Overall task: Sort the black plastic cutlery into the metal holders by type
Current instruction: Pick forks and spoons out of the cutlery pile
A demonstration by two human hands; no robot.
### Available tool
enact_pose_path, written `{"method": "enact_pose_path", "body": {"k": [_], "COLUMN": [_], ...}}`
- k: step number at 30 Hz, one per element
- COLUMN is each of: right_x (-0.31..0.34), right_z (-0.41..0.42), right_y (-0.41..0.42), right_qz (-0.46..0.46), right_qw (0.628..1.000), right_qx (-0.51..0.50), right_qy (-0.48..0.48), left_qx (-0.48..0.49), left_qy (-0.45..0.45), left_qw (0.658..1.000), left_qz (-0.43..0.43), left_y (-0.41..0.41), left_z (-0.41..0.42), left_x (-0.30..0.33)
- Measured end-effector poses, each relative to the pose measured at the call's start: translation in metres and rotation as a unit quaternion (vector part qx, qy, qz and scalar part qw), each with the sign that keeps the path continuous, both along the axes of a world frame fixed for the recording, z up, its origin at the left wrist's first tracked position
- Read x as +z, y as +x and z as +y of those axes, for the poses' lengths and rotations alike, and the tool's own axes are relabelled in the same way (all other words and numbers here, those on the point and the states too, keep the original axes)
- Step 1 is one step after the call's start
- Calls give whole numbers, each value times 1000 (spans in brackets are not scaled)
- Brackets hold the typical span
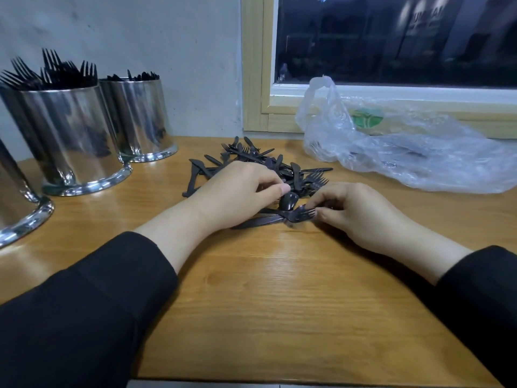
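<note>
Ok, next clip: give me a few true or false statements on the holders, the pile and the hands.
1. The middle metal holder holds forks, tines up. True.
2. The loose cutlery pile lies inside the plastic bag. False: it lies on the wooden table, left of the bag.
3. The right hand pinches a fork at its tines. True.
4. The left hand rests flat and open. False: its fingers curl round cutlery at the pile's near edge.

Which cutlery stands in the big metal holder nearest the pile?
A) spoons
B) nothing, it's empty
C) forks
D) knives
C: tines stick up above the rim of the big metal holder, so it holds forks.
</note>
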State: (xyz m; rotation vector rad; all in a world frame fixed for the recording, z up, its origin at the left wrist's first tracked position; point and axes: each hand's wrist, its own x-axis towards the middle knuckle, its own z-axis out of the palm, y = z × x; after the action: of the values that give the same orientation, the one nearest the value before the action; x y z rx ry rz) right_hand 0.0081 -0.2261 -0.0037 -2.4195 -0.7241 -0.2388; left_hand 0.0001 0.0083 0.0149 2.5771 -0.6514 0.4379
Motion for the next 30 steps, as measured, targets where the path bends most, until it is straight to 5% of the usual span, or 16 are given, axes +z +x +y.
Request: {"method": "enact_pose_path", "body": {"k": [8, 12, 18, 30], "right_x": [4, 6, 12, 24], "right_z": [-3, -8, -13, -2], "right_y": [3, 6, 8, 13], "right_qz": [12, -1, -53, -121], "right_qw": [993, 985, 969, 938], "right_qx": [-28, -63, -85, -82], "right_qy": [113, 162, 227, 314], "left_qx": [-22, -7, 58, 19], "left_qy": [122, 52, -232, -247], "left_qw": [992, 999, 970, 965], "left_qz": [40, 11, -35, 83], "left_y": [6, 4, 3, -5], "left_z": [-3, -4, -4, -50], "left_x": [-8, -7, 1, 5]}}
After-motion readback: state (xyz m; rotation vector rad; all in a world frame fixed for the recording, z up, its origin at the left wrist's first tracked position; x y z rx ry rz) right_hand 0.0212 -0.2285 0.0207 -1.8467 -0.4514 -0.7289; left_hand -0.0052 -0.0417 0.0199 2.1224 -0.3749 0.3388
